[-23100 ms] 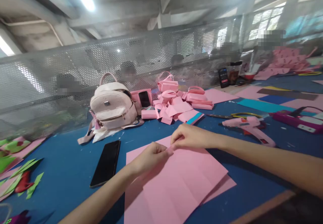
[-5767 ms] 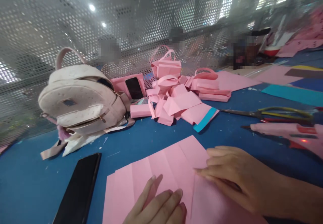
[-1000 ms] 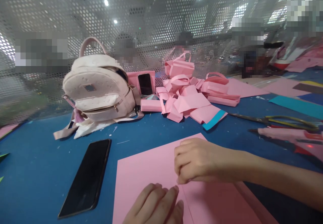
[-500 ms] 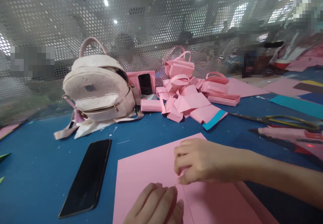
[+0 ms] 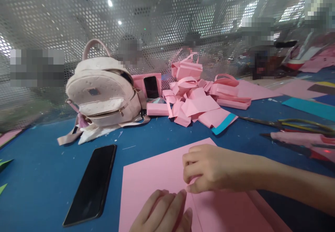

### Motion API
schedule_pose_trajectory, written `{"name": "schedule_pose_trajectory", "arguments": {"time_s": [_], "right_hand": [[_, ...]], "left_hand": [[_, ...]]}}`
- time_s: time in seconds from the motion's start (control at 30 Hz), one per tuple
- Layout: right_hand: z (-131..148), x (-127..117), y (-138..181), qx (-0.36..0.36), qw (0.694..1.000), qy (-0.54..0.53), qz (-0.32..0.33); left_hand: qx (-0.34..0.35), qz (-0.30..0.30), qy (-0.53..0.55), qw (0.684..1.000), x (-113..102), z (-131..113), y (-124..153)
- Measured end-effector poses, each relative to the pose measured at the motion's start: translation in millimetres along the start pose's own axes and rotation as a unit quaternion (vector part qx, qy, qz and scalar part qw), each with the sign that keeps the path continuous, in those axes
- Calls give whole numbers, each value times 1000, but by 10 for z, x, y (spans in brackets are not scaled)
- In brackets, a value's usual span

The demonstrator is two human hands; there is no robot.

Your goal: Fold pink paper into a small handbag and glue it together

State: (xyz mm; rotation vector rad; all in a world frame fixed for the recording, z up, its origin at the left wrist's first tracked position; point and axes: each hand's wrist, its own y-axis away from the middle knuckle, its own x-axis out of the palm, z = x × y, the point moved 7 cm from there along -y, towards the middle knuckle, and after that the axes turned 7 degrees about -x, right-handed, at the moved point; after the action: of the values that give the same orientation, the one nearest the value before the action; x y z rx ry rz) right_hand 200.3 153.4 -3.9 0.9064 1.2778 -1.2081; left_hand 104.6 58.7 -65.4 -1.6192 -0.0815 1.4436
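A large pink paper sheet (image 5: 151,176) lies on the blue table (image 5: 39,169) in front of me. My right hand (image 5: 209,169) rests on it with fingers curled, the thumb and fingertips pressing the paper along a crease. My left hand (image 5: 163,212) lies at the bottom edge, fingers together and flat on the sheet, their tips just below the right thumb.
A black phone (image 5: 91,183) lies left of the sheet. Behind stand a pale backpack (image 5: 102,92), a pile of folded pink paper bags (image 5: 199,99) and a perforated metal screen (image 5: 131,26). Scissors (image 5: 293,124) and a pink glue gun (image 5: 306,141) lie at the right.
Both hands stay almost in place on the sheet. The right fingers have shifted slightly along the crease; the left fingers have spread a little.
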Motion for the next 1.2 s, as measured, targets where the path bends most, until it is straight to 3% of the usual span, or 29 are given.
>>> {"name": "schedule_pose_trajectory", "arguments": {"time_s": [0.1,0.17,0.33,0.53,0.67,0.87,0.97,1.1,1.2], "right_hand": [[9,1,-9,-2,1000,8,8],[11,6,-10,-3,1000,14,9],[20,9,-7,-11,1000,11,4],[-7,-12,8,2,999,-25,-22],[-44,22,17,19,997,-65,-46],[-69,54,25,26,994,-66,-89],[-164,75,46,89,979,-127,-130],[-349,180,106,255,927,-215,-170],[-364,225,123,311,902,-227,-195]], "left_hand": [[-39,-91,19,995,-26,7,0],[-51,-121,27,991,-55,16,-5],[-12,-23,15,1000,-30,-2,-60],[-30,-118,32,992,-175,22,-159],[19,-62,24,998,-186,-11,-234],[34,-52,9,998,-195,14,-204],[39,-37,18,998,-215,101,-231],[80,54,8,995,-218,246,-297],[78,87,16,993,-236,336,-329]]}}
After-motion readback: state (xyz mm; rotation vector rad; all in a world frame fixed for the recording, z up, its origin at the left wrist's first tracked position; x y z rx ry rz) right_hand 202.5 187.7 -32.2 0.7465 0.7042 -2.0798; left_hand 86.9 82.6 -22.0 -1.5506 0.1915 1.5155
